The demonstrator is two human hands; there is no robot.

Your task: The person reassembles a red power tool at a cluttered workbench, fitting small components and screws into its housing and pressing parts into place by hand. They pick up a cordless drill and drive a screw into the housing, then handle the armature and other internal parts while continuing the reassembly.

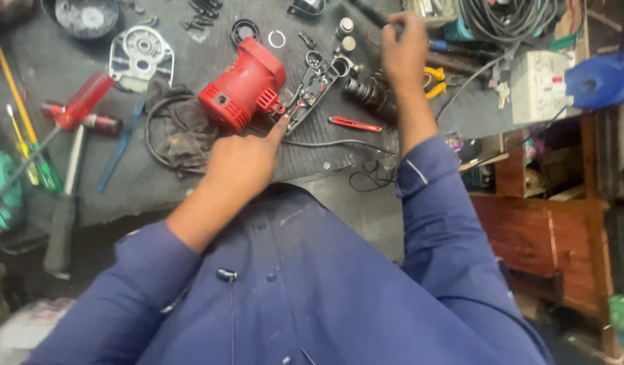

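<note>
A red power-tool motor housing (243, 82) lies on the dark rubber mat (190, 176), with its opened black handle shell and wiring (312, 86) beside it. My left hand (241, 162) rests on the mat just below the housing, one fingertip touching the handle shell's lower end. My right hand (403, 51) reaches to the far side of the bench and is closed around a dark slim tool (373, 12) whose end sticks out past the fingers. A black ribbed armature part (369, 91) lies under that wrist. A small red cutter (354, 124) lies between my arms.
A red-handled screwdriver (82, 101), a hammer (65, 203) and a blue tool (119, 152) lie at left. A metal gear cover (141, 54), screws, a ring (277, 39), a dirty rag (180, 128), yellow pliers (435, 80), coiled cables (508, 20) and a white socket box (538, 84) crowd the bench. Wooden shelves (528, 223) stand right.
</note>
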